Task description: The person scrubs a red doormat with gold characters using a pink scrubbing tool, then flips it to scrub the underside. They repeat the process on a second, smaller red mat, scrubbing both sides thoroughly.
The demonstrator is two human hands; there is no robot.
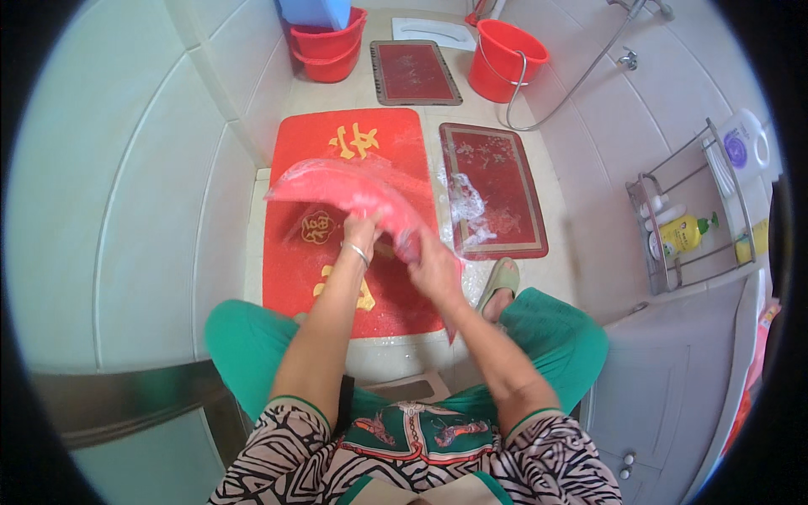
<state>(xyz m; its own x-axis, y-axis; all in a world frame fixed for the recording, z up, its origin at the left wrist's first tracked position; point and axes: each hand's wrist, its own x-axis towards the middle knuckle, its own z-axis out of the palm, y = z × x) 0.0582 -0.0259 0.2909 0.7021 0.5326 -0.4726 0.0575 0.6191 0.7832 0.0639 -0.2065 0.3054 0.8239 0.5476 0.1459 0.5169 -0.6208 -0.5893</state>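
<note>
A wet pink cloth (379, 192) is stretched and blurred by motion above a red floor mat (290, 271) with yellow characters. My left hand (362, 235), with a silver bangle at the wrist, grips the cloth near its middle. Just to the right, my right hand (432, 268) is closed around another part of it, and a pink end hangs below that hand. To the right of the red mat lies a dark red bordered mat (517, 189) with white suds (467, 199) on it. A smaller dark red mat (413, 76) lies farther back.
Red buckets (328, 57) stand at the back left beneath a blue container (315, 12); another red bucket (502, 63) stands back right beside a shower hose (584, 82). A metal wall rack (675, 281) with bottles is on the right, above a grey cabinet (650, 391). My slippered foot (502, 284) is near the bordered mat.
</note>
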